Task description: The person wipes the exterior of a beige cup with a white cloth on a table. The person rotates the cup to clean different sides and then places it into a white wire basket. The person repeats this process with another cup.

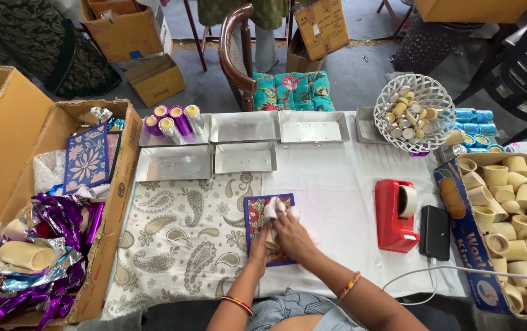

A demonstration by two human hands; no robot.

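Between the fingers of both hands sits a crumpled white paper (274, 209), pressed down onto a small floral card (267, 228) with a dark blue border. Right hand (292, 236) lies on top, its fingers curled over the paper's near edge, gripping it; left hand (258, 250) is tucked beneath and beside it, fingers closed against the same bundle, though how firmly cannot be told. Part of the paper sticks out past the fingertips, toward the far side of the table. The card rests where a paisley cloth (180, 242) meets the plain white table cover (331, 196).

Farther out, a red tape dispenser (396, 215) stands to the right, with a black box (435, 232) just beside it. Shallow metal trays (244, 157) line the far edge, one holding foil-wrapped rolls (174, 120). A white basket (414, 113) of small rolls sits far right, and a carton of cream cups (511, 208) stands at the right edge. An open cardboard box (116, 202) of shiny foil wrappers (42, 257) stands at left.
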